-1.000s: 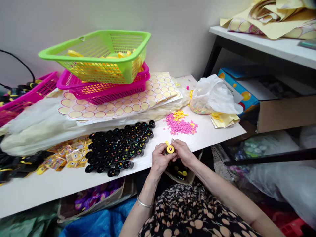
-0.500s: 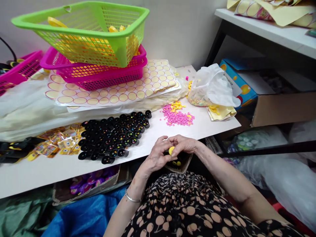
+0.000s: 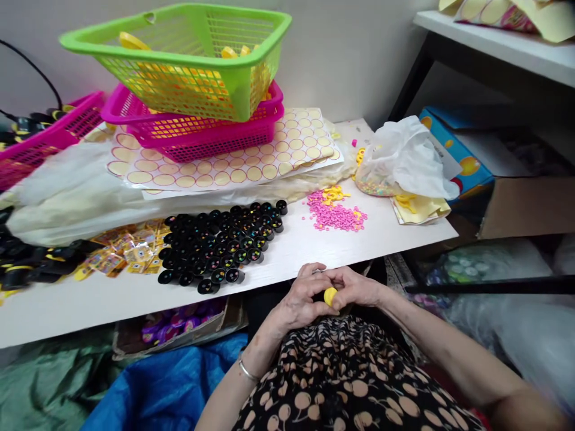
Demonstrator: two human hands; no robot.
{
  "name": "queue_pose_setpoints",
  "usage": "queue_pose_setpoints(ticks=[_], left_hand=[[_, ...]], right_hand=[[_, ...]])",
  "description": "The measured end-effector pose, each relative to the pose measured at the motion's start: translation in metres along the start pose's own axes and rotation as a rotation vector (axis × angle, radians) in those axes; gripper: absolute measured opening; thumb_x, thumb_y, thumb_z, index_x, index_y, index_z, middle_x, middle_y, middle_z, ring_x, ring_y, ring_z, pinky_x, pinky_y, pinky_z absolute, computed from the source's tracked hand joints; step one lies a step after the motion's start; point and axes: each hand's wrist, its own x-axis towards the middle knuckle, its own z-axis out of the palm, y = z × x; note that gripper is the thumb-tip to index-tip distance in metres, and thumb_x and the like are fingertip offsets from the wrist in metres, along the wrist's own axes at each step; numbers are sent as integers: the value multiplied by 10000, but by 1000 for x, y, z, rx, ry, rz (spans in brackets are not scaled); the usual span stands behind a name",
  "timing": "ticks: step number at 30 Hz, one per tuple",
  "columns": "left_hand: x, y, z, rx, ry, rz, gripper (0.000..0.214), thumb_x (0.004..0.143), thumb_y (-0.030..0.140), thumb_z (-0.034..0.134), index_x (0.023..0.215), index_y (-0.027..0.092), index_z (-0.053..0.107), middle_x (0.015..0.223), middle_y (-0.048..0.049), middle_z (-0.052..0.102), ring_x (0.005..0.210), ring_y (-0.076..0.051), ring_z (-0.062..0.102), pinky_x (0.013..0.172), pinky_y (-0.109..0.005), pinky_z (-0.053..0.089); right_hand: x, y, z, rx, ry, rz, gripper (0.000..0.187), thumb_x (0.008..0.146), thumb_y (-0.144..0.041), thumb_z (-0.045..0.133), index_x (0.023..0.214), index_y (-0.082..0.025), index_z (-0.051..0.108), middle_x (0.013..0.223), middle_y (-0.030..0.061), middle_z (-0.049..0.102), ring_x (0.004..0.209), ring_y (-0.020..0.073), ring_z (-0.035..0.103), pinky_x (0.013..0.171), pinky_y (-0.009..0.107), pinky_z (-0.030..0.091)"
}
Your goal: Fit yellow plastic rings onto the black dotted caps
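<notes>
Just past the front edge of the table, my left hand and my right hand meet close to my body. Between their fingers is a small round yellow cap, its flat face partly showing. Both hands are closed on it, the right thumb pressing at its side. Whatever lies under the fingers is hidden. On the table to the left stand several rows of small black cups, many with coloured bits inside. Beyond my hands lies a loose heap of pink beads, with yellow pieces at its back.
A green basket of yellow parts sits on a magenta basket, over sheets of round stickers. A plastic bag and an open carton stand right. Small printed packets lie left. Below is a blue sheet.
The view has shifted, so the table's things appear further right. My hands have drawn closer to my body, and the box with yellow pieces beneath them is now hidden. The yellow cap shows more.
</notes>
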Motion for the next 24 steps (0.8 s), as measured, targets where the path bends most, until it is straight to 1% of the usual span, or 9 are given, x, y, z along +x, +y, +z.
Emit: queue_pose_setpoints(ticks=[3, 6, 9, 11, 15, 19, 21, 24], left_hand=[[-3, -5, 4, -4, 18, -10, 258, 674, 368, 704, 868, 202, 678, 823, -59, 649, 1037, -246, 485, 1015, -418, 306], [-2, -4, 3, 31, -15, -16, 209, 694, 315, 685, 879, 219, 678, 851, -55, 657, 1060, -253, 474, 1023, -423, 294], [-2, -1, 2, 69, -32, -5, 203, 710, 297, 668, 897, 219, 675, 882, -60, 663, 1078, -257, 457, 1001, -419, 312], [-3, -1, 3, 81, -32, 0, 191, 709, 286, 671, 885, 212, 675, 872, -57, 662, 1068, -250, 457, 983, -405, 328], [-8, -5, 6, 106, -22, -14, 202, 675, 278, 696, 865, 211, 679, 891, -59, 654, 1062, -255, 454, 971, -406, 334], [-9, -12, 9, 100, -3, -32, 220, 654, 265, 708, 866, 214, 682, 869, -60, 651, 1069, -260, 461, 988, -415, 326], [-8, -14, 10, 84, 14, -43, 234, 646, 273, 720, 868, 213, 681, 842, -56, 650, 1064, -255, 468, 997, -412, 323], [-8, -11, 8, 78, 27, -30, 270, 615, 311, 750, 856, 212, 680, 830, -50, 655, 1061, -250, 477, 998, -413, 326]], right_hand=[[1, 3, 2, 3, 32, 7, 477, 468, -207, 780, 915, -122, 636, 806, -23, 566, 717, 100, 478, 612, 197, 353], [4, 8, 3, 22, 70, -18, 503, 462, -228, 784, 933, -120, 644, 817, -16, 573, 724, 106, 485, 616, 202, 356], [6, 16, 5, 61, 110, -50, 518, 449, -226, 792, 936, -117, 654, 773, -16, 575, 694, 110, 481, 597, 203, 349], [5, 20, 6, 90, 127, -55, 497, 464, -219, 788, 933, -120, 657, 746, -19, 571, 692, 111, 482, 599, 203, 347], [5, 24, 5, 122, 82, 16, 504, 453, -197, 794, 933, -134, 654, 792, -8, 591, 734, 121, 495, 619, 204, 360], [6, 24, 3, 110, 55, 6, 567, 412, -157, 808, 954, -147, 645, 844, -11, 592, 759, 116, 500, 676, 213, 379], [7, 23, 4, 95, 66, 2, 571, 430, -187, 803, 975, -151, 639, 845, -11, 591, 741, 113, 501, 689, 223, 386], [5, 21, 6, 50, 80, -2, 517, 523, -279, 757, 1006, -143, 628, 845, 9, 598, 731, 126, 507, 686, 243, 395]])
